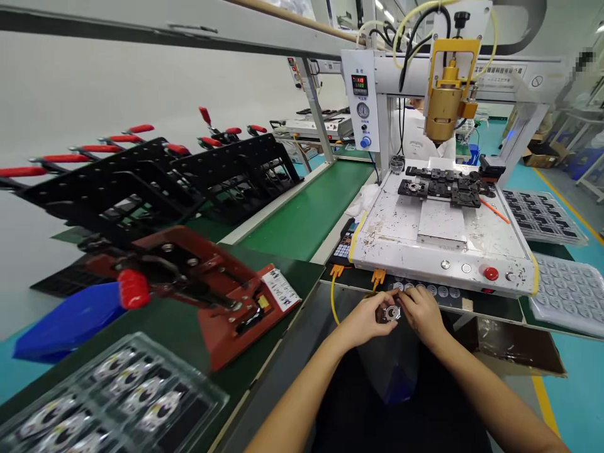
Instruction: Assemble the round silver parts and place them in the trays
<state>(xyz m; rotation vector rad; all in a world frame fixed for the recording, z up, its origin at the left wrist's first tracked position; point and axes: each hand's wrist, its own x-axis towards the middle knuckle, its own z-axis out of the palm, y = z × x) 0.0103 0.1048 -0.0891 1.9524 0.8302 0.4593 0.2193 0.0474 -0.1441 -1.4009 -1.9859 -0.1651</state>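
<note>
Between thumb and fingers, my left hand [365, 319] grips a small round metal-and-clear part [391, 313] with a ring-shaped middle. My right hand [423, 313] is close against its right side, fingers bent and fingertips near the part's upper edge. Whether those right fingers pinch anything is hidden. Both hands are in front of the white dispensing machine [443, 251], above my lap. Just behind them, a dark strip holds several round clear pieces [443, 291].
A red toggle-clamp fixture [221, 302] stands at left, above a clear tray [189, 371] of shiny parts. Black fixtures [236, 170] with red handles line the green belt [316, 201]. Trays of black parts [542, 217] and round parts [570, 292] lie at right.
</note>
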